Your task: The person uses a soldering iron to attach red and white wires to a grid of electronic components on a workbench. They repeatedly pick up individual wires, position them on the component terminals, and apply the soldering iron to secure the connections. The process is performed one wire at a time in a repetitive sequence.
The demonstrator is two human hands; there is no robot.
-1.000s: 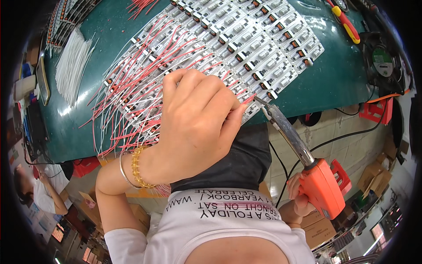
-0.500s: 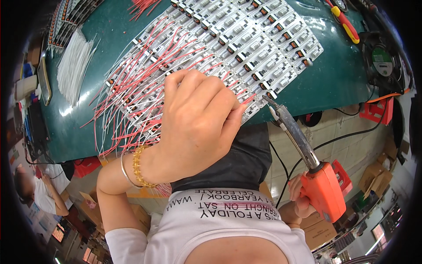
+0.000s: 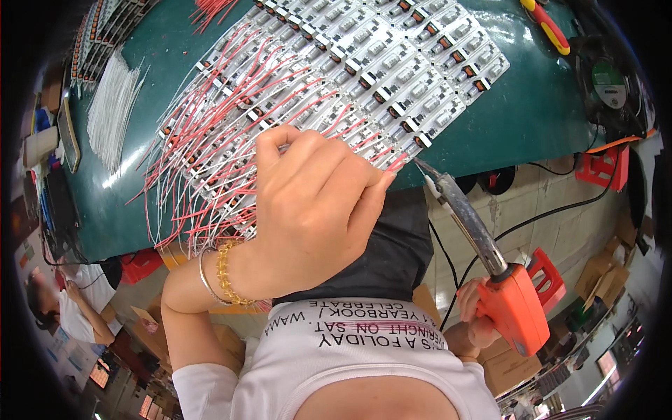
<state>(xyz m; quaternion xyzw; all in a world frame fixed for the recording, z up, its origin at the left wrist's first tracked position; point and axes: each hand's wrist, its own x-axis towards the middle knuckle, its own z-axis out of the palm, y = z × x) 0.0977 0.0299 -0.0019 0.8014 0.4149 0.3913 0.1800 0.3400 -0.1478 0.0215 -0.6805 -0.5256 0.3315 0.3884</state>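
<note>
Over the near edge of a panel of joined white circuit boards (image 3: 399,70), my left hand (image 3: 308,203) is closed, thumb and finger pinching a short red wire (image 3: 397,162). The wire's end lies at the panel's near right corner. My right hand (image 3: 476,311) is wrapped round the orange handle of a soldering gun (image 3: 514,301), whose long metal barrel points up and left. Its tip sits close beside the wire's end; whether they touch I cannot tell. Many red and white wires (image 3: 231,126) fan out from the panel's left part, partly hidden behind my left hand.
On the green table (image 3: 490,147), a bundle of white wires (image 3: 112,112) lies left, near stacked boards (image 3: 105,35). More red wires (image 3: 212,10) lie at the far edge. A red-yellow handled tool (image 3: 547,28) and a black fan (image 3: 607,87) are at right. Another person (image 3: 84,308) sits at left.
The panel appears slightly lower and further left in view. The soldering gun's tip has shifted slightly down and left, staying near the red wire. Both hands keep their grips.
</note>
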